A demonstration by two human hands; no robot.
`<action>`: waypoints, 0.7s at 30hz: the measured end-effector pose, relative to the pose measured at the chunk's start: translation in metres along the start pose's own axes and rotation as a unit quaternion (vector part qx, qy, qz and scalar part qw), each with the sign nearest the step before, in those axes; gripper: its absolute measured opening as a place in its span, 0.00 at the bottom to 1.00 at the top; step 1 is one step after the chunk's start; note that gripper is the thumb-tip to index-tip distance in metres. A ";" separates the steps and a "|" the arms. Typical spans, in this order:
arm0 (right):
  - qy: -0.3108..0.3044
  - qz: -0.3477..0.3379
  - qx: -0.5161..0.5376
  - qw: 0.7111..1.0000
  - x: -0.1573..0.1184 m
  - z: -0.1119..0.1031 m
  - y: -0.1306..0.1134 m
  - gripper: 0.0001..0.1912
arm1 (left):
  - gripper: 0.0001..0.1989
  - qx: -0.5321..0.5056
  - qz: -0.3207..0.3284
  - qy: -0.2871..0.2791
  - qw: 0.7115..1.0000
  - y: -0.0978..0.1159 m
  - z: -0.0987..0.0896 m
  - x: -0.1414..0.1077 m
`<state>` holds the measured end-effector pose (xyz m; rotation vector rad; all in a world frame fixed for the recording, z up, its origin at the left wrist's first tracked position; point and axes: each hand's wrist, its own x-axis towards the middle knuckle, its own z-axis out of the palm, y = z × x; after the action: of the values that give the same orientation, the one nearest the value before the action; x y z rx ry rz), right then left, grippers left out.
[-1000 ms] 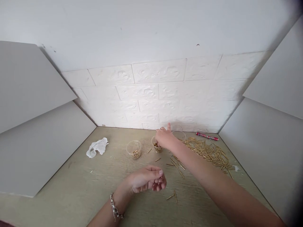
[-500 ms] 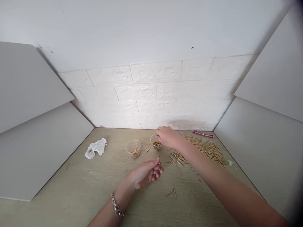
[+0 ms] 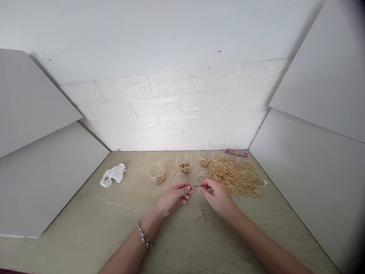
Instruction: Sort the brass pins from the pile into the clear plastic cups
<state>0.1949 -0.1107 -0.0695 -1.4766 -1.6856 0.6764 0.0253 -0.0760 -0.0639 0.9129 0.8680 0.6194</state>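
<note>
My left hand, with a bracelet on the wrist, is closed in a pinch. My right hand pinches too, its fingertips just across from the left ones. A thin brass-coloured rod spans the small gap, one end at each hand; any smaller part at the fingertips is too tiny to make out. Beyond the hands stand three clear plastic cups: a left cup and a right cup with small gold pieces, and a middle cup with darker brass pieces.
A large pile of brass-coloured rods spreads over the table to the right. Two loose rods lie in front of my hands. A crumpled white tissue is at left, a red pen by the back wall. Grey panels flank the table.
My right hand has come back from the middle cup toward me and now meets the left hand at the rod. The right cup and the pile are uncovered. The view has shifted slightly.
</note>
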 end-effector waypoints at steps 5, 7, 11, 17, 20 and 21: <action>0.014 0.019 0.069 0.997 -0.003 0.009 0.003 0.08 | 0.16 0.085 0.034 0.012 0.996 0.000 0.004 0.000; 0.011 0.028 0.084 0.996 -0.004 0.009 0.002 0.08 | 0.15 0.116 0.040 0.006 0.992 -0.001 0.005 0.000; 0.006 0.037 0.102 0.994 -0.006 0.007 -0.001 0.08 | 0.15 0.141 0.046 -0.003 0.989 -0.002 0.006 0.001; 0.036 0.064 0.182 0.981 -0.008 0.011 -0.003 0.10 | 0.17 0.074 0.031 -0.001 0.997 -0.003 0.005 0.001; 0.042 0.085 0.277 0.956 -0.008 0.013 -0.003 0.12 | 0.17 0.047 0.029 -0.003 0.998 -0.005 0.004 0.002; 0.037 0.092 0.304 0.948 -0.008 0.014 -0.003 0.13 | 0.17 0.045 0.029 -0.006 0.999 -0.005 0.003 0.002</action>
<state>0.1822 -0.1173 -0.0765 -1.1918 -1.1372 1.1095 0.0297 -0.0782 -0.0680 1.0251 0.8661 0.6279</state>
